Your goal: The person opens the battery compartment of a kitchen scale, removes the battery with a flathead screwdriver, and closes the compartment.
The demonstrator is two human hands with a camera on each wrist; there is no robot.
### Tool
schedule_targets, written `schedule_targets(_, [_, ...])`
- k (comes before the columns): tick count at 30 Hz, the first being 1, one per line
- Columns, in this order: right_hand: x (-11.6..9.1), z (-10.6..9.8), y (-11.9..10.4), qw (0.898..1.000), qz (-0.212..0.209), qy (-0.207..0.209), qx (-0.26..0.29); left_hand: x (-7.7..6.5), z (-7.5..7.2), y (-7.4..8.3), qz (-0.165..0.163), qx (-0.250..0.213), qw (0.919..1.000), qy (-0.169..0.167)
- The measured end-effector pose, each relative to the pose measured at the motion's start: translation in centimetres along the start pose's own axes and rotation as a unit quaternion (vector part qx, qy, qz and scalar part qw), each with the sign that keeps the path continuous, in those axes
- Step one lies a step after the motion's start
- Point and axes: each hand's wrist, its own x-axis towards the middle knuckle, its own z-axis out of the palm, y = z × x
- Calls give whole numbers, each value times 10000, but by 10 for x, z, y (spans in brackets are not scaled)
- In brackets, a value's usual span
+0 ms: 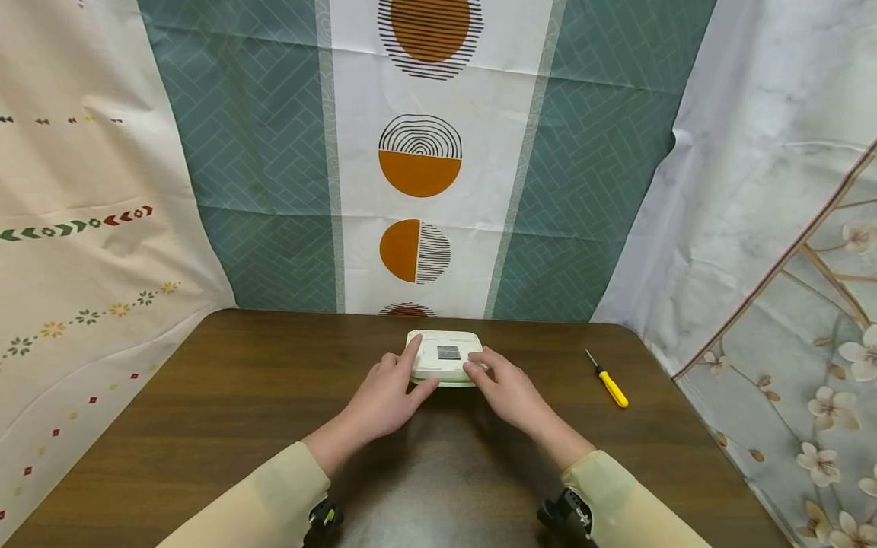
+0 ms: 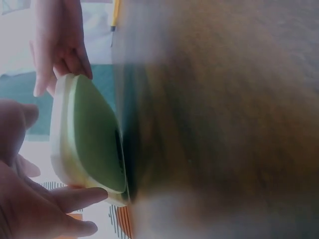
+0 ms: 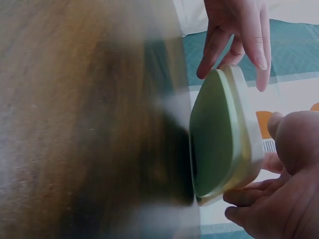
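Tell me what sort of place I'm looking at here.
Probably an indoor tabletop work spot: a brown wood-look table, patterned cloth hangings behind it, and a yellow-handled screwdriver lying near a white-and-green device. I can't tell what building or room it's in.

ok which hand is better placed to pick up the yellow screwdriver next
Probably the right hand: the yellow screwdriver lies out on its side, while the left hand is farther away, at the left side of the white device.

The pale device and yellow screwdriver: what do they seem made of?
Pale device: probably smooth, matte plastic, from its rounded edges and even white and green. Screwdriver: handle likely smooth plastic, from its bright yellow; shaft apparently metal, being thin and grey.
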Motion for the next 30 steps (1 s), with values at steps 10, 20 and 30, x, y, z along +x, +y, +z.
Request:
schedule_targets(10, [-9, 7, 3, 9994, -122, -216, -229, -8, 5, -5, 95, 249, 9995, -174])
schedule_targets(20, [-16, 12, 6, 9979, -193, -323, -526, -18, 8, -7, 294, 239, 9988, -319])
schedule_targets(30, [-22, 15, 7, 9956, -234, -511, -747, -23, 11, -12, 245, 366, 9977, -517])
